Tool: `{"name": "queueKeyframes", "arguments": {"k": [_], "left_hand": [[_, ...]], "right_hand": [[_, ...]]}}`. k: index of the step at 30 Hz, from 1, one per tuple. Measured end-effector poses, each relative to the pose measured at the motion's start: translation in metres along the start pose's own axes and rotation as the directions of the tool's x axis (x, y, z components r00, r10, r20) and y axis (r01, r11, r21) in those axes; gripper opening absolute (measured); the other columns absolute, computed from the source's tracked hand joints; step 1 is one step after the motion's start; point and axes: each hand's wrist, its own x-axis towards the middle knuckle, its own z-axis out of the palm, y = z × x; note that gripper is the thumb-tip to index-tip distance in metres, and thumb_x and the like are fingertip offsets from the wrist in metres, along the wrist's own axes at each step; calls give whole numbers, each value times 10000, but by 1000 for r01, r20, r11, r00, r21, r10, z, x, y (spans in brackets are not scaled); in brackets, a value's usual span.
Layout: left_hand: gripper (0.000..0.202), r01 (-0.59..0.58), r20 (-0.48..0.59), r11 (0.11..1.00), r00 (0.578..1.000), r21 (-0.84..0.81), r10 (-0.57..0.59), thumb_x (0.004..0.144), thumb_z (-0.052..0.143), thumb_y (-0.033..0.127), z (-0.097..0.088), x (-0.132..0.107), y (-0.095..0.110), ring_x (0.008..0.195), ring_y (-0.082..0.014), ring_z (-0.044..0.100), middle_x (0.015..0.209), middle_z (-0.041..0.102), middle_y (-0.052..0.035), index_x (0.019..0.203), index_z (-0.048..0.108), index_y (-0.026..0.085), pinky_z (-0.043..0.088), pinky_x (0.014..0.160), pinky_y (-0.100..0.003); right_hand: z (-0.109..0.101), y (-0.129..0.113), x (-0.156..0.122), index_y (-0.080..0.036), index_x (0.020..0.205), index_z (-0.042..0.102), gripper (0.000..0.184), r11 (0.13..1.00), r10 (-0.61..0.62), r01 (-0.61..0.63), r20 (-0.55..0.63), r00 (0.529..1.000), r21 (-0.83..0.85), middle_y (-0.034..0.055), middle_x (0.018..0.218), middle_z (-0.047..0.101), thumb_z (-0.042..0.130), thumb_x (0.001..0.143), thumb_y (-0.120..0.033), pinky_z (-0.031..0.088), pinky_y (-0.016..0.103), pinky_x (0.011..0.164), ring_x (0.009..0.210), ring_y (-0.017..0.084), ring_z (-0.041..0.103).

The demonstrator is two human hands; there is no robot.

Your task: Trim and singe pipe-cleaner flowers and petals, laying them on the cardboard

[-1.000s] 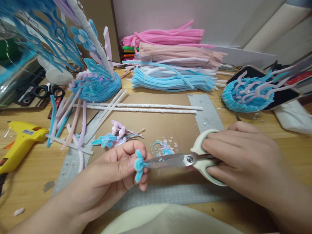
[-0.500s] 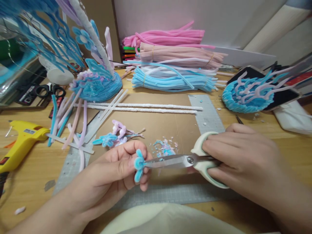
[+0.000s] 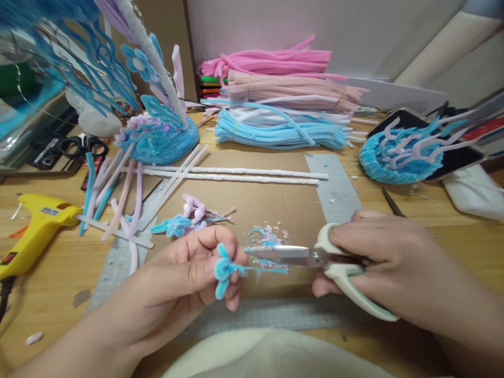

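My left hand [image 3: 185, 278] is closed in a pinch on a small blue pipe-cleaner flower [image 3: 222, 270], whose thin blue stem sticks out to the right. My right hand [image 3: 388, 268] grips white-handled scissors [image 3: 315, 257]; their blades point left, just above the stem and a little right of the flower. Below the blades, blue and pink trimmings [image 3: 265, 236] lie on the brown cardboard [image 3: 252, 202].
Finished small flowers [image 3: 185, 218] lie behind my left hand. Bundles of pink, beige and blue pipe cleaners [image 3: 281, 100] are stacked at the back. A yellow glue gun [image 3: 33, 228] lies far left, black scissors [image 3: 81, 147] behind it, blue coiled pieces [image 3: 157, 139] [image 3: 397, 155] at both sides.
The scissors have pulled back to the right, away from the flower. The flower's stem now shows free below the blades. My left hand has stayed put.
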Motion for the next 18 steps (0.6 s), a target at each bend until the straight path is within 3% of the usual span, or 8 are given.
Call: {"name": "queueKeyframes", "arguments": {"k": [7, 11, 15, 18], "left_hand": [[120, -50, -19, 998, 999, 48, 51, 830, 749, 241, -1, -2, 0, 722, -98, 621, 829, 652, -7, 915, 720, 163, 543, 706, -204], [126, -77, -56, 992, 995, 97, 82, 838, 738, 262, -1, -5, 0, 739, -102, 631, 825, 654, -11, 927, 729, 173, 537, 719, -195], [97, -63, -25, 996, 998, 67, 65, 894, 660, 237, 1, -6, 0, 673, -103, 655, 772, 651, -10, 963, 717, 200, 539, 637, -184], [71, -61, -31, 996, 998, 67, 64, 857, 678, 201, 1, -5, 0, 654, -100, 620, 773, 628, -16, 916, 714, 184, 524, 586, -176]], "right_hand": [[-6, 10, -1, -256, 597, 581, 452, 978, 40, -60, -101, 994, -199, -48, 491, 515, 609, 858, -625, 288, 310, 577, 499, 158, 491], [-5, 13, -2, -256, 567, 543, 464, 966, 38, -57, -79, 996, -251, -36, 468, 506, 655, 820, -628, 266, 327, 593, 492, 173, 452], [-4, 12, -1, -243, 537, 520, 515, 975, 32, -41, -44, 998, -220, -36, 455, 494, 627, 826, -655, 265, 330, 605, 482, 163, 441], [-4, 13, 0, -247, 545, 544, 511, 975, 57, -57, -10, 998, -217, -21, 472, 531, 598, 845, -657, 270, 337, 605, 492, 172, 454]]}}
